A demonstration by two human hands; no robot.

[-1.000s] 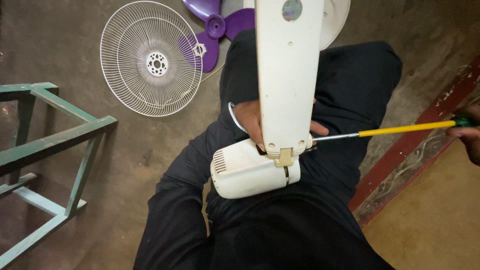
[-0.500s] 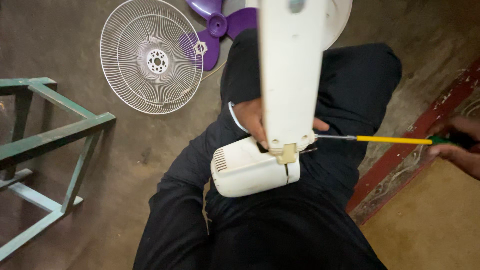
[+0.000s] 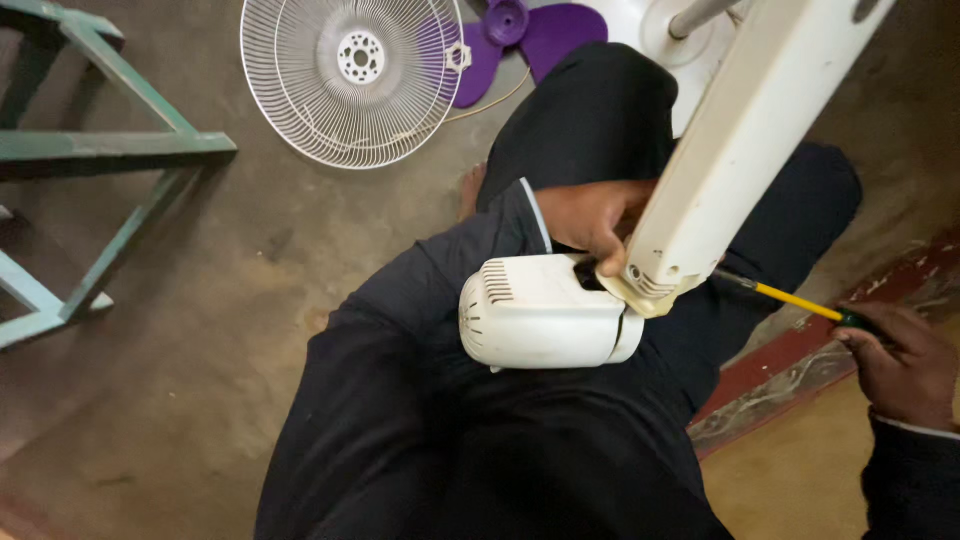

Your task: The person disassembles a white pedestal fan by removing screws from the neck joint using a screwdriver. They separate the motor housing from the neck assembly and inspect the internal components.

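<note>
The left hand [image 3: 597, 225] reaches forward from a dark sleeve with a pale cuff, knuckles up and fingers curled downward in a grip, the fingertips hidden from view. The right hand [image 3: 900, 365] sits low at the far right edge, back of the hand upward, fingers closed in a fist-like hold, wrist bent inward; its thumb seems tucked along the top, though the edge of view makes this uncertain. Both forearms wear dark sleeves
</note>
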